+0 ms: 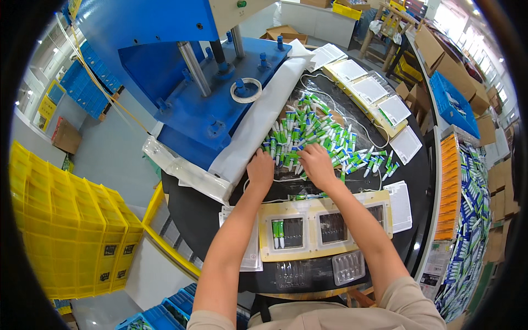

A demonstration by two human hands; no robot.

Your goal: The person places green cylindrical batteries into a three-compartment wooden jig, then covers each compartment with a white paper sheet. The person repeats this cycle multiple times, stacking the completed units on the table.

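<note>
A loose heap of small green-and-white tubes (308, 125) lies in the middle of the black round table (198, 223). At the heap's left near edge my left hand (262, 169) is closed, its fingertips pinched on a tube. My right hand (316, 164) reaches into the near side of the heap, fingers curled and closed on a tube; its fingertips are partly hidden. Under my forearms lies a cream frame (311, 234) with clear blister trays in its windows. Two tubes (278, 234) lie side by side in its left window; other slots there hold none.
A blue press (181, 129) stands at the left, with white sheeting (264, 110) along its edge. Another frame with white cards (369, 89) lies at the far right. Clear trays (348, 267) lie near me. Yellow crates (71, 220) stand left; a bin of tubes (467, 220) is right.
</note>
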